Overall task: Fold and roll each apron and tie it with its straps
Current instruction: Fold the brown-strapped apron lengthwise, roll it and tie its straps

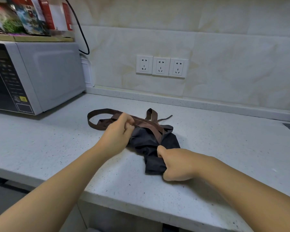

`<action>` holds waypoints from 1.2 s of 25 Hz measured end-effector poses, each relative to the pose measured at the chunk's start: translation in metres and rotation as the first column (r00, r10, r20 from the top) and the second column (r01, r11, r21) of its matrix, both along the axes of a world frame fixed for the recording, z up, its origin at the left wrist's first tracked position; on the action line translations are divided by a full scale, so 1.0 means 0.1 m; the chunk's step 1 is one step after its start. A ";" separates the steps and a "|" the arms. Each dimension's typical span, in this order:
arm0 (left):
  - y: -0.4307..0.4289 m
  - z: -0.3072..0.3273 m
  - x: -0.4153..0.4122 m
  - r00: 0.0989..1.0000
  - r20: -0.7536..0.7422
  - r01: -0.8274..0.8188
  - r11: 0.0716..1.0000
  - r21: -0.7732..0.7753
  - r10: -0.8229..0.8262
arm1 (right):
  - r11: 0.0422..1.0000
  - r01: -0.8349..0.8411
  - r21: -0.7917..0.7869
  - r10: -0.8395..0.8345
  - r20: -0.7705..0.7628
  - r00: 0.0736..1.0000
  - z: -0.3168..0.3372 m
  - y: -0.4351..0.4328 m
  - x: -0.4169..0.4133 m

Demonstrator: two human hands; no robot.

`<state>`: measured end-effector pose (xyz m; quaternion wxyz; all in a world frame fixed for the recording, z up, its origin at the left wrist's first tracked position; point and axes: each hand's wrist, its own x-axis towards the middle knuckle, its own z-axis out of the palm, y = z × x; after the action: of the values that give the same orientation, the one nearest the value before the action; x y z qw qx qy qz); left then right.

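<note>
Only real storage here is the wooden shelf [32, 38] on top of the microwave [40, 76], which holds a bunch of red boxes and colourful packets [32, 15]; what's inside the microwave can't be made out. The dark apron [151, 141] sits bunched into a rough roll in the middle of the speckled surface [224, 148], with its brown straps [107, 113] looping out to the left and toward the back wall. The person's left hand [117, 133] is a bit blurry, but its fingers are curled round a strap right at the far end of the bundle. The right hand [176, 163] is clenched tight on the near end of the roll, thumb on top.
</note>
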<state>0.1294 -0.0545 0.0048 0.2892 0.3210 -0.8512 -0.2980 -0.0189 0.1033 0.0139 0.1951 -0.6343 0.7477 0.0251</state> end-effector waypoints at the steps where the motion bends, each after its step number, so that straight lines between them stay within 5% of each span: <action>1: 0.02 -0.07 0.05 0.995 0.076 0.060 0.997 -0.045 -0.056 | 1.000 -0.002 -0.019 0.002 0.009 1.000 0.00 -0.01 0.00; 3: 0.05 -0.19 0.11 0.976 0.195 0.124 0.986 -0.111 -0.101 | 0.998 -0.013 -0.065 0.013 -0.004 1.000 -0.02 -0.04 0.00; 8: 0.31 -0.30 0.22 0.973 0.062 0.228 0.967 -0.109 -0.223 | 0.968 -0.028 -0.250 -0.006 -0.137 0.991 -0.14 -0.09 0.07; 12: 0.46 -0.43 0.24 0.944 0.158 0.309 0.945 -0.107 -0.290 | 0.931 0.014 -0.366 -0.041 -0.065 0.997 -0.17 -0.13 0.10; 19: 0.33 -0.48 0.24 0.976 0.157 0.175 0.973 -0.152 -0.151 | 0.988 0.110 -0.112 -0.053 0.423 0.904 0.03 0.12 -0.28; 25: 0.17 -0.40 0.22 0.975 0.185 0.141 0.988 -0.069 -0.127 | 0.991 0.100 0.090 -0.133 0.534 0.835 0.12 0.04 -0.38; 30: 0.12 -0.34 0.25 0.919 0.390 0.174 0.952 -0.254 -0.064 | 0.963 0.018 0.268 -0.172 0.565 0.807 0.20 -0.10 -0.39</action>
<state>0.1545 -0.0426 -0.0294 0.1443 0.2749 -0.9426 -0.1231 -0.0580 0.0929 0.0341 0.4941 -0.5431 0.6733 -0.0867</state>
